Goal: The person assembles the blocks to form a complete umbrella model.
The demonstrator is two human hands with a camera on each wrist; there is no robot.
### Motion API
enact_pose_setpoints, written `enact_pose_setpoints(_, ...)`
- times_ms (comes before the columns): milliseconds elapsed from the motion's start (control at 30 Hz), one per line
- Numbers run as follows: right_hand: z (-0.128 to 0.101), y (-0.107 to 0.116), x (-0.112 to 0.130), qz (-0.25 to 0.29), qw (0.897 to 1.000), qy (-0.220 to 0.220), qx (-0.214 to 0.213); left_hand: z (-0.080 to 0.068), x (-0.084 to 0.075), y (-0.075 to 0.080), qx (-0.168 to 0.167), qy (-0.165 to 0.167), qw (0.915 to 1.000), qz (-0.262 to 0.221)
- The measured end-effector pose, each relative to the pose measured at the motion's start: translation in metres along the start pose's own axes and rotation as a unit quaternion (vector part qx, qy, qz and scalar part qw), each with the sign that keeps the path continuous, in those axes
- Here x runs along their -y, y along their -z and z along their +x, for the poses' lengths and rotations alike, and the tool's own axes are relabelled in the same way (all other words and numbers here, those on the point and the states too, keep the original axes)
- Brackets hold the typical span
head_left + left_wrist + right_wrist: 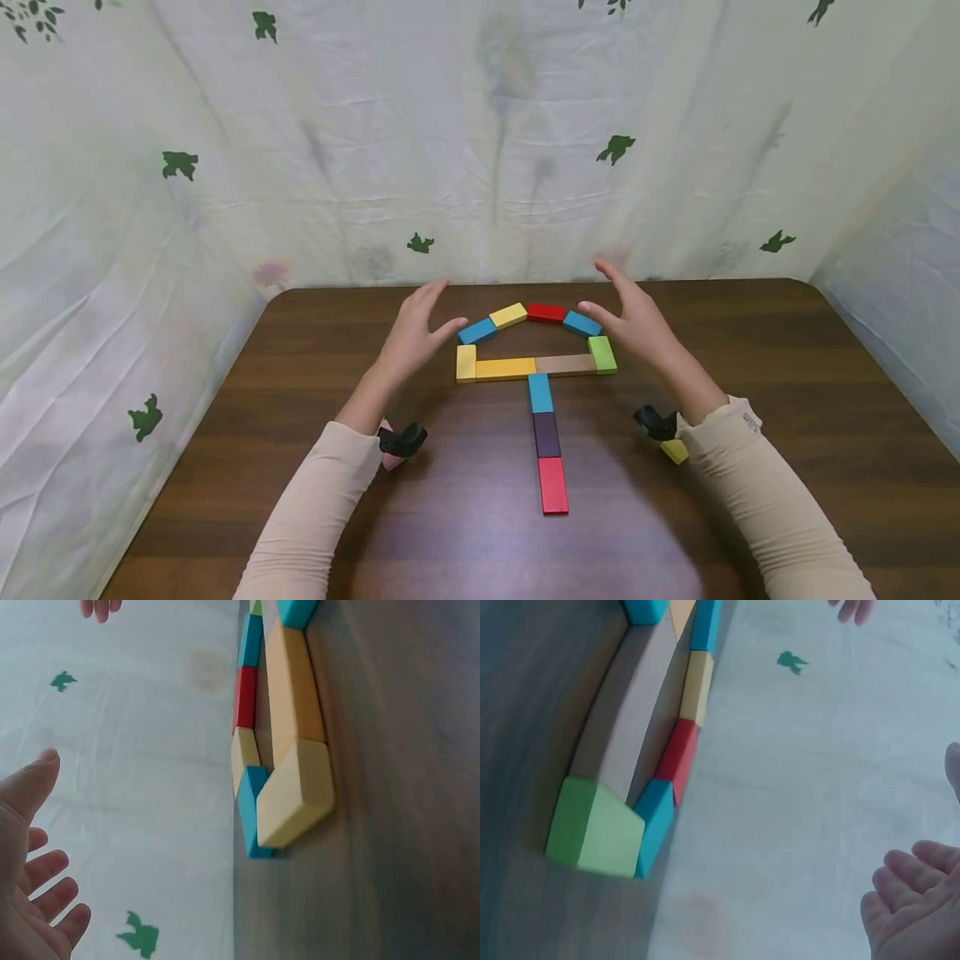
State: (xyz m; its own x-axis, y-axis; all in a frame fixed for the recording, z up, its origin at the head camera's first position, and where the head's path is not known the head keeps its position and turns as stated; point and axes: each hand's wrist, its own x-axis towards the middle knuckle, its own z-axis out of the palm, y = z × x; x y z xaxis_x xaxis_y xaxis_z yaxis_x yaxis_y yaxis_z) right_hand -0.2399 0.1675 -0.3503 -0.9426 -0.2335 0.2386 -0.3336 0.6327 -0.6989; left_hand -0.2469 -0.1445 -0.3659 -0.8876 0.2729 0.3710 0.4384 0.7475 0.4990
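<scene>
Wooden blocks lie on the table in an umbrella-like outline. Its arch runs from a blue block (pixel 477 331) through a pale yellow block (pixel 508 315) and a red block (pixel 546 312) to another blue block (pixel 582 324). A straight row below has a yellow end block (pixel 467 364), an orange-yellow block (pixel 506 369), a brown block (pixel 566 364) and a green block (pixel 602 355). My left hand (pixel 412 337) hovers at the arch's left, fingers extended, holding nothing. On the other side my right hand (pixel 637 327) is likewise raised and spread, its thumb overlapping the arch's right end in the head view.
A stem of blue (pixel 540 393), dark purple (pixel 547 435) and red-pink (pixel 552 485) blocks runs toward me. Under my wrists, a pink block (pixel 391 461) and a yellow block (pixel 675 452) are partly hidden. A patterned white curtain (pixel 360 167) hangs behind the brown table (pixel 787 375).
</scene>
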Motion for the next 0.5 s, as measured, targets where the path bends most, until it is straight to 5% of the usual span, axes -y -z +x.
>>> enact_pose_setpoints(500, -0.074, 0.029, -0.020, -0.059, 0.997, 0.003, -0.046, -0.084, 0.015, 0.025, -0.015, -0.020, 0.9993, 0.028)
